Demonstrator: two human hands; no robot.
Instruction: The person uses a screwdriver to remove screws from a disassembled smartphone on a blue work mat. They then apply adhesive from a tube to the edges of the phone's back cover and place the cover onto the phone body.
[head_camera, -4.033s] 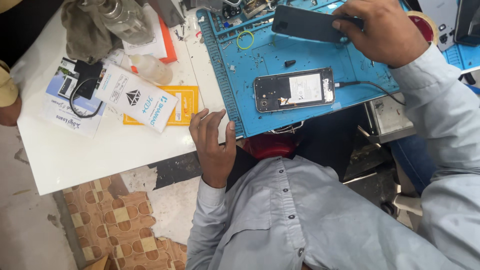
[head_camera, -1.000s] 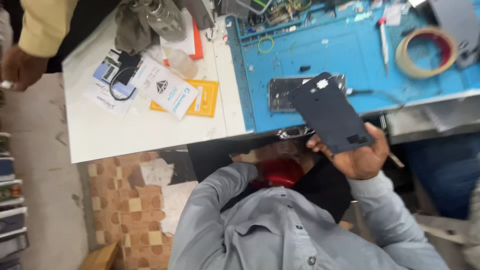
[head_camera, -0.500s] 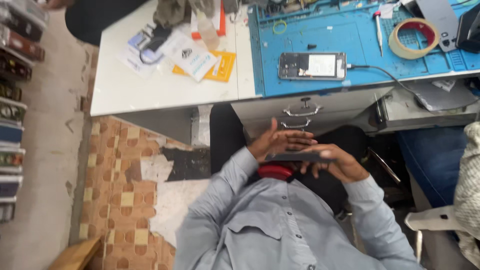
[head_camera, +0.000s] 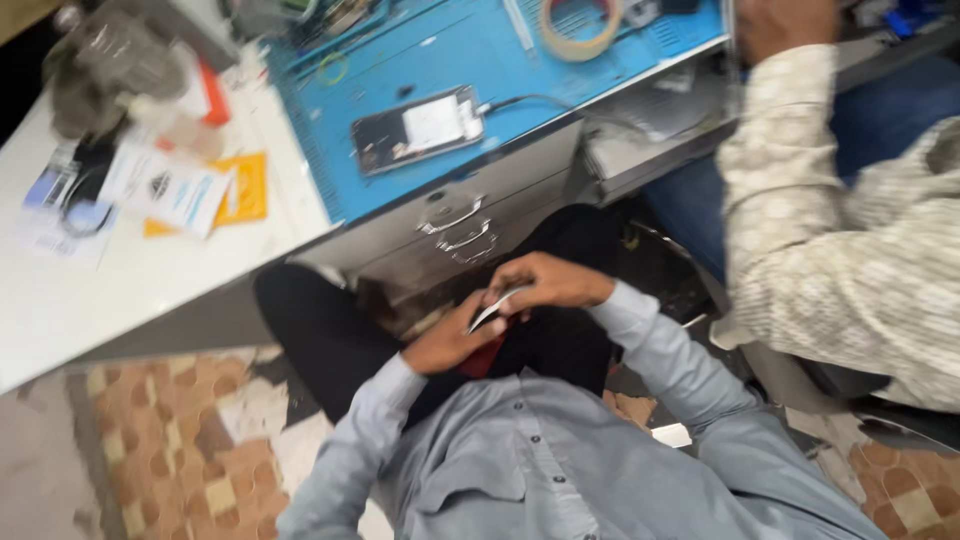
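Both hands meet over the lap, below the desk edge. Left hand (head_camera: 450, 342) and right hand (head_camera: 550, 282) pinch a thin, flat, pale-edged phone panel (head_camera: 497, 305) between fingers and thumbs, seen edge-on, tilted. Grey shirt sleeves run back from both wrists. Above, grey metal drawers (head_camera: 455, 225) with curved handles. On the blue work mat (head_camera: 560, 75), an opened dark phone body (head_camera: 417, 128), cable attached; a roll of tan tape (head_camera: 580, 25) further back. Right, another person's patterned cream sleeve (head_camera: 830, 230). Left, papers on the white tabletop (head_camera: 120, 290).
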